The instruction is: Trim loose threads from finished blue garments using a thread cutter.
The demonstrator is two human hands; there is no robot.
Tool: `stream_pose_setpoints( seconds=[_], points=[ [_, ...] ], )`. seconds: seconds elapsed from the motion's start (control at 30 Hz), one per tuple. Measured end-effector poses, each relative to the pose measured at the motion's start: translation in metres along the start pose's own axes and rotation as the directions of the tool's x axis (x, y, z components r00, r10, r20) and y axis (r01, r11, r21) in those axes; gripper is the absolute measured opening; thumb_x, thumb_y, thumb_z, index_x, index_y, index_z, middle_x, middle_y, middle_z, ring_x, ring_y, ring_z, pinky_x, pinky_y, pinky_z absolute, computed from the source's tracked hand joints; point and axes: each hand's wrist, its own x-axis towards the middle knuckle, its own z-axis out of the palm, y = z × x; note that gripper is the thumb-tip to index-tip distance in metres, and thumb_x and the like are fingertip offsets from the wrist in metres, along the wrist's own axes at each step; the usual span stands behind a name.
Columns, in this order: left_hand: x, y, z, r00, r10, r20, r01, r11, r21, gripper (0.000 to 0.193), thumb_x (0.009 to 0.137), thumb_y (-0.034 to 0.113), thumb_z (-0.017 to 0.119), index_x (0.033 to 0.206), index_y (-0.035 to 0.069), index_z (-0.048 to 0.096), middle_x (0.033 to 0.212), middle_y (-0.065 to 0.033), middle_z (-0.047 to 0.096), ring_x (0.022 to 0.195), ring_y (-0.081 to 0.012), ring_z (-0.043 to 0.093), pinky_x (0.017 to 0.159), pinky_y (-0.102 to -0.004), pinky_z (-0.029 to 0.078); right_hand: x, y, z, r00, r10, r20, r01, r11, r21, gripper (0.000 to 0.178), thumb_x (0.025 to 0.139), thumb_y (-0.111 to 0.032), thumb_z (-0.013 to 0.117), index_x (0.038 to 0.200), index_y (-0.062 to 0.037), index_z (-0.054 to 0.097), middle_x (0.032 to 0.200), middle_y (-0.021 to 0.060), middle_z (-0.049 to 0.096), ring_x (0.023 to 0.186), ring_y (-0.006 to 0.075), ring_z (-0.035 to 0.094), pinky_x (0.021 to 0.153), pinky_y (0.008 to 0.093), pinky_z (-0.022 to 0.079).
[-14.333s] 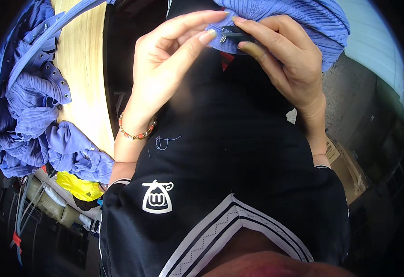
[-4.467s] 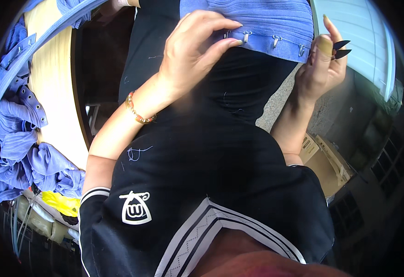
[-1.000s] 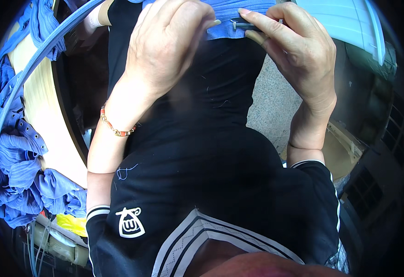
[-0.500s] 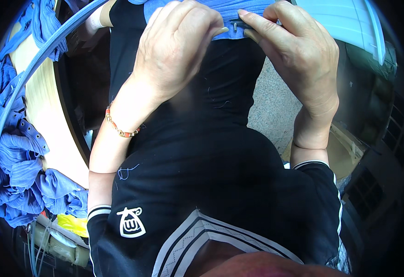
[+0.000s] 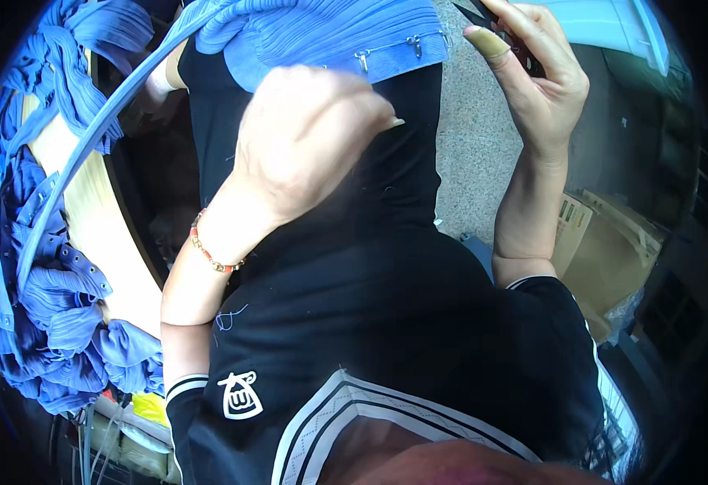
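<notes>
A blue pleated garment point(image 5: 313, 36) lies over my black-clad lap, its flat band edge toward me. Small metal fasteners point(image 5: 362, 60) hang along that band; their exact kind is too small to tell. Just below the band, partly covering it, is my left hand point(image 5: 305, 145), closed with thumb and fingertips together. Whatever it pinches, if anything, is hidden. My right hand point(image 5: 544, 69) is raised right of the garment, apart from it, with fingers curled round dark snips point(image 5: 524, 52) whose pointed tip shows at the top edge. A tan cover sits on the right thumb.
More blue garments point(image 5: 55, 315), some with eyelets, are heaped at the left on a pale wooden surface point(image 5: 128, 242). A blue fabric strip point(image 5: 87, 162) arcs across the upper left. At the right are a light-blue plastic tub point(image 5: 613, 32) and a cardboard box point(image 5: 604, 250) on the floor.
My right hand has moved up and right, away from the band, with the dark snips. My left hand has dropped toward me, and more of the band with its metal fasteners shows.
</notes>
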Motion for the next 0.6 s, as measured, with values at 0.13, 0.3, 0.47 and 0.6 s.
stream_pose_setpoints(
  seconds=[0.13, 0.3, 0.47, 0.6],
  points=[
    [0.01, -0.019, 0.012, 0.99, -0.032, -0.139, 0.047, 0.993, 0.105, 0.031, 0.075, 0.016, 0.086, 0.102, 0.008, 0.072, 0.094, -0.0063, 0.065, 0.083, -0.0244, 0.063, 0.071, -0.0338, 0.05, -0.011, 0.005, -0.001, 0.998, 0.054, -0.034, -0.054, 0.999, 0.004, 0.037, 0.082, -0.003, 0.083, 0.117, 0.0011, 0.075, 0.089, 0.001, 0.059, 0.073, 0.0069, 0.048, 0.062, 0.0206, 0.036],
    [0.014, -0.015, 0.02, 0.993, -0.095, -0.076, 0.109, 0.972, 0.21, 0.035, 0.077, 0.01, 0.087, 0.111, 0.009, 0.077, 0.094, -0.0061, 0.067, 0.083, -0.0206, 0.061, 0.073, -0.0297, 0.049, -0.019, 0.009, 0.003, 0.998, 0.062, -0.002, -0.061, 0.993, 0.098, 0.036, 0.083, -0.003, 0.083, 0.117, 0.0014, 0.075, 0.088, 0.0025, 0.06, 0.074, 0.0087, 0.052, 0.063, 0.0219, 0.04],
    [0.017, -0.018, 0.024, 0.994, 0.037, -0.105, 0.0, 0.942, 0.336, 0.024, 0.077, 0.015, 0.085, 0.099, 0.011, 0.077, 0.091, -0.0009, 0.063, 0.078, -0.0193, 0.059, 0.068, -0.0312, 0.047, -0.022, 0.014, 0.007, 1.0, 0.008, 0.029, -0.012, 0.992, 0.125, 0.037, 0.082, -0.001, 0.082, 0.118, 0.0005, 0.075, 0.089, 0.0052, 0.061, 0.077, 0.0137, 0.056, 0.067, 0.0258, 0.044],
    [0.02, -0.03, 0.025, 0.978, 0.162, -0.13, -0.106, 0.927, 0.359, 0.02, 0.079, 0.013, 0.082, 0.097, 0.01, 0.073, 0.094, -0.0031, 0.065, 0.079, -0.0214, 0.059, 0.07, -0.0329, 0.047, -0.02, 0.012, 0.008, 0.998, 0.01, 0.06, -0.017, 0.993, 0.117, 0.037, 0.081, -0.002, 0.082, 0.118, -0.0005, 0.075, 0.089, 0.006, 0.061, 0.078, 0.0152, 0.056, 0.068, 0.0272, 0.044]
  ],
)
